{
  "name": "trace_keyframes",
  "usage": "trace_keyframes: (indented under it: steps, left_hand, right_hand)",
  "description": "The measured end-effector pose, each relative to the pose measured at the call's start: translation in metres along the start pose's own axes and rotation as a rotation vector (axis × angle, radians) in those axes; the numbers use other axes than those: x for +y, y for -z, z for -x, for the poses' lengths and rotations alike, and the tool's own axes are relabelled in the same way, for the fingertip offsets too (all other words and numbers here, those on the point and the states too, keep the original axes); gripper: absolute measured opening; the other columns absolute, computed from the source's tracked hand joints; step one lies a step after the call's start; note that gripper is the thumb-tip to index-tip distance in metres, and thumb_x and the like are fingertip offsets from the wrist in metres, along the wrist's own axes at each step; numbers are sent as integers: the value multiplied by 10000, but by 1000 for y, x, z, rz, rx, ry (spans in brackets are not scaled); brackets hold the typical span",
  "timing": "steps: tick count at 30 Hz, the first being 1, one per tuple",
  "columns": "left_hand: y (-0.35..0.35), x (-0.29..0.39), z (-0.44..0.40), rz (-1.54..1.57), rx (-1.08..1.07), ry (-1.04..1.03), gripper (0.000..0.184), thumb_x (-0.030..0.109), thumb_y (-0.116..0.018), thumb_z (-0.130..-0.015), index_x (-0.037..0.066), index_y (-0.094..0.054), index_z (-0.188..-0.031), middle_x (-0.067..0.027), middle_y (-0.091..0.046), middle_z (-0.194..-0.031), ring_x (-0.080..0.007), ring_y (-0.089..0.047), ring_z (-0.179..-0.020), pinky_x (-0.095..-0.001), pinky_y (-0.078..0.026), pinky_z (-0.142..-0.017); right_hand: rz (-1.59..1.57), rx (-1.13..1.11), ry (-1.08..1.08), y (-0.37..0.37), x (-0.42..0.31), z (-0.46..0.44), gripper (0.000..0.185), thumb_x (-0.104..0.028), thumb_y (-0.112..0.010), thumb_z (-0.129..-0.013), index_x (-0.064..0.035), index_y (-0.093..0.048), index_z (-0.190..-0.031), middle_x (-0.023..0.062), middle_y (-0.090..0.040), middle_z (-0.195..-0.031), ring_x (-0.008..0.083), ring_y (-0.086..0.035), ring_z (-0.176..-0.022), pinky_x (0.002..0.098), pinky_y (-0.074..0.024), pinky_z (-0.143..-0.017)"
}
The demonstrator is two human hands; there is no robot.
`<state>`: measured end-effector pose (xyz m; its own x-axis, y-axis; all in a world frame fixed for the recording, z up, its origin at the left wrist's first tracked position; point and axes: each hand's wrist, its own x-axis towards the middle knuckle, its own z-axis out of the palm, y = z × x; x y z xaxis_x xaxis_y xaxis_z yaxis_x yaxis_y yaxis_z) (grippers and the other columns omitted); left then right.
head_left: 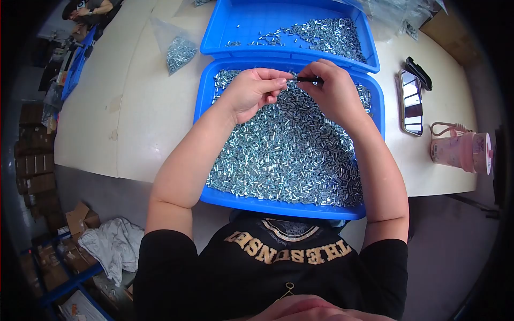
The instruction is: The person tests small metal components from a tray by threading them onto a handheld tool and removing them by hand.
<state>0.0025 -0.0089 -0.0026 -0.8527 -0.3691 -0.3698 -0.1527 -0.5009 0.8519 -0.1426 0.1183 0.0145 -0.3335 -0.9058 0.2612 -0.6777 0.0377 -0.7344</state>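
Note:
Both hands are raised over the near blue bin, which holds a thick layer of small shiny metal pins. My right hand is closed around a slim black rod-like tool, its tip pointing left. Thumb and forefinger of my left hand pinch at that tip, apparently on a small metal pin; the piece is mostly hidden by the fingertips. Behind stands a second blue bin, with more pins heaped toward its right side and part of its floor bare.
On the pale table, a clear bag of metal pins lies left of the bins. To the right are a phone, a black case and a pink cup. Another person sits at far left.

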Motion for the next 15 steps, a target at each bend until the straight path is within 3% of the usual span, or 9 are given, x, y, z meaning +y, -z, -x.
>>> trace_keyframes:
  steps: [11,15]
  left_hand:
    - [-3,-4,-1,-125,119,-75,89,74,-623,-810,16,-612,-877,-11,-588,-730,-59,-494,-594,-183,-407,-529]
    - [-5,-2,1,-218,136,-123,83,54,-638,-791,2,-625,-855,-15,-586,-712,-69,-494,-589,-189,-404,-524]
  right_hand:
    - [176,23,131,-1,-3,3,93,-108,-633,-744,-44,-626,-812,109,-579,-804,303,-584,-736,382,-470,-644]
    - [273,-24,129,-4,-1,4,129,-76,-656,-735,-26,-623,-850,108,-579,-783,284,-587,-709,346,-468,-628]
